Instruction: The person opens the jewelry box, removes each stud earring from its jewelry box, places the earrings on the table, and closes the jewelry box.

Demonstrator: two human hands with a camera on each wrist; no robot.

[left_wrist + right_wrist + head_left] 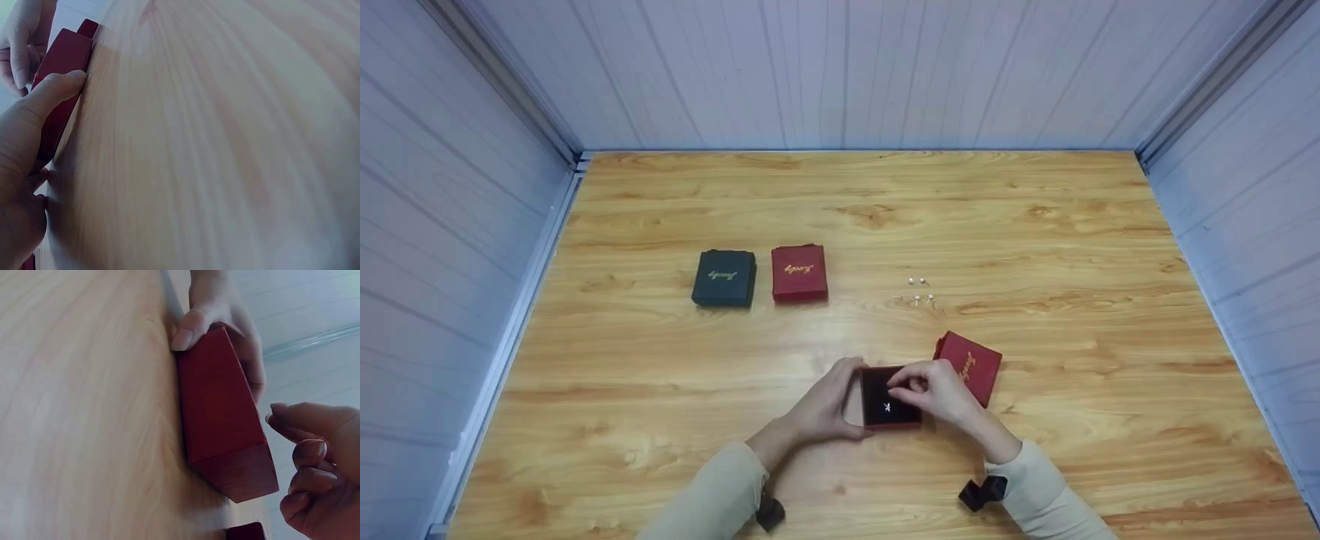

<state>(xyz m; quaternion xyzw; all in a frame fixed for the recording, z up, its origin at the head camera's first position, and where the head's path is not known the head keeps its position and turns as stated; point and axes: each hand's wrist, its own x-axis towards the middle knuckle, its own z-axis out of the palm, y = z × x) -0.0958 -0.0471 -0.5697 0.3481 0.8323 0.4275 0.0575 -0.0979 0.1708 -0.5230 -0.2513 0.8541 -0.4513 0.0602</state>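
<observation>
A lidless red jewelry box (892,427) with a black inside stands in front of the person. My left hand (826,405) grips its left side, the thumb at the near wall and the fingers at the far one. Inside the box a small shiny silver earring (886,408) shows against the black insert. Above that insert is my right hand (936,391), thumb and forefinger tips brought together; nothing shows between them. In the right wrist view the other fingers of the right hand (323,467) are curled, close beside the red box (216,402).
A red lid (979,367) with gold lettering lies by the right wrist. Farther back stand a closed dark green box (724,277) and a closed red box (799,273). Several small stud earrings (917,299) lie right of them on the wooden table (1072,300).
</observation>
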